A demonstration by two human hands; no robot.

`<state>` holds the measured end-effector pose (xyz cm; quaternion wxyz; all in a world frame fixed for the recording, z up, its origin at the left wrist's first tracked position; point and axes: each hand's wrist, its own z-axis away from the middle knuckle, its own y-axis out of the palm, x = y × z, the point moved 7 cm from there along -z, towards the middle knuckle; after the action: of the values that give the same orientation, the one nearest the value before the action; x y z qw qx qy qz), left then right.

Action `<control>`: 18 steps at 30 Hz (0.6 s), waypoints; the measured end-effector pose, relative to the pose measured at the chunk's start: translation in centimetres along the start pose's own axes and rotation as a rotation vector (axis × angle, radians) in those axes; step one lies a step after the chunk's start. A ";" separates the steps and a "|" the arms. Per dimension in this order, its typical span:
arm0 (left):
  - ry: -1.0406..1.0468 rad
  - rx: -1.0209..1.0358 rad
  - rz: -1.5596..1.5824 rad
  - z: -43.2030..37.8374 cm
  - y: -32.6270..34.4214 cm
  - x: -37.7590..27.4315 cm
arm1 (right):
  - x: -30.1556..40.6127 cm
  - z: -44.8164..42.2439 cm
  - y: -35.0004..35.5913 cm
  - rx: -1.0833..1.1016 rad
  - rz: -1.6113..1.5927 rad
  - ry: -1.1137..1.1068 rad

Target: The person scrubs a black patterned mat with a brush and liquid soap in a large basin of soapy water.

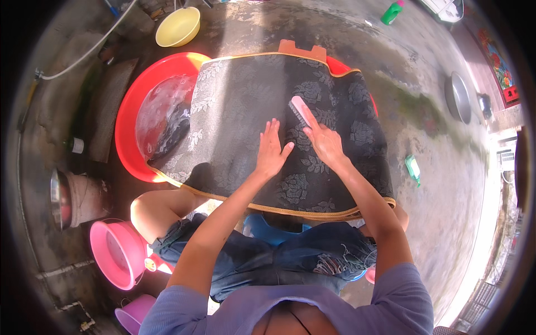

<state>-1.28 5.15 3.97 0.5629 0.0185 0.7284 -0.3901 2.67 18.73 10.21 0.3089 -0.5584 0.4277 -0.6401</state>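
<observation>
A dark grey mat with a raised floral pattern and orange edging point(251, 167) lies spread before me, over a large red plastic basin point(125, 138) of soapy water. Dark cloth shows in the water at the basin's left. My right hand point(326, 142) grips a pink-backed scrubbing brush point(302, 111), its bristles facing left, at the mat's right half. My left hand point(270, 153) rests palm down on the mat, fingers somewhat apart, holding nothing. An orange-brown board end point(302, 51) sticks out beyond the mat's far edge.
A yellow basin point(179, 27) stands at the far left. Near my left leg are a pink bucket point(119, 255), a purple bucket point(136, 314) and a whitish bucket point(86, 199). On the wet concrete at right lie a green packet point(412, 168) and a metal basin point(458, 98).
</observation>
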 end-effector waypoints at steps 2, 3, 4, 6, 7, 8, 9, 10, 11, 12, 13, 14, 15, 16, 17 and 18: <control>0.035 0.016 -0.436 -0.9 0.8 4.1 | -0.3 -2.5 2.6 0.102 0.219 -0.158; 0.038 0.044 -0.501 -0.4 1.7 5.4 | -0.9 -3.2 5.6 0.117 0.281 -0.305; 0.097 0.077 -0.570 0.2 2.2 4.8 | -2.6 -4.7 7.0 0.133 0.324 -0.332; 0.061 0.137 -0.648 0.1 2.6 4.2 | -5.6 -9.6 7.6 0.105 0.421 -0.284; 0.057 0.137 -0.651 -0.1 2.7 3.9 | -7.7 -14.0 7.2 0.070 0.473 -0.209; 0.048 0.155 -0.631 -0.2 3.2 3.7 | -10.1 -18.3 6.0 0.002 0.536 -0.150; 0.045 0.178 -0.619 -0.3 3.4 3.6 | -12.4 -22.6 4.6 -0.071 0.591 -0.084; 0.072 0.185 -0.600 -0.9 4.2 2.8 | -16.6 -26.7 2.5 -0.116 0.648 -0.050; 0.094 0.199 -0.565 -1.3 5.2 2.1 | -19.8 -29.1 1.2 -0.156 0.699 -0.027; 0.070 0.215 -0.567 -1.1 4.8 2.9 | -18.7 -29.7 3.2 -0.144 0.671 -0.045; 0.029 0.221 -0.590 -0.7 3.9 3.9 | -16.0 -29.2 5.3 -0.138 0.610 -0.082; -0.001 0.227 -0.604 0.0 3.3 4.7 | -13.3 -27.5 6.9 -0.124 0.561 -0.116; -0.023 0.210 -0.625 0.0 2.3 5.4 | -9.7 -23.7 8.2 -0.058 0.470 -0.176; -0.029 0.186 -0.622 -0.4 1.9 5.3 | -7.4 -19.6 8.7 0.026 0.393 -0.301; -0.025 0.204 -0.615 -0.1 2.2 5.1 | -6.9 -15.7 8.7 0.064 0.257 -0.397; -0.022 0.217 -0.626 -0.1 2.0 5.0 | -6.3 -13.8 8.5 0.179 0.244 -0.421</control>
<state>-2.22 4.52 -1.35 0.4181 -0.1505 0.6469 -0.6197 -10.33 23.28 -0.38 0.5141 -0.5942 0.3599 -0.5031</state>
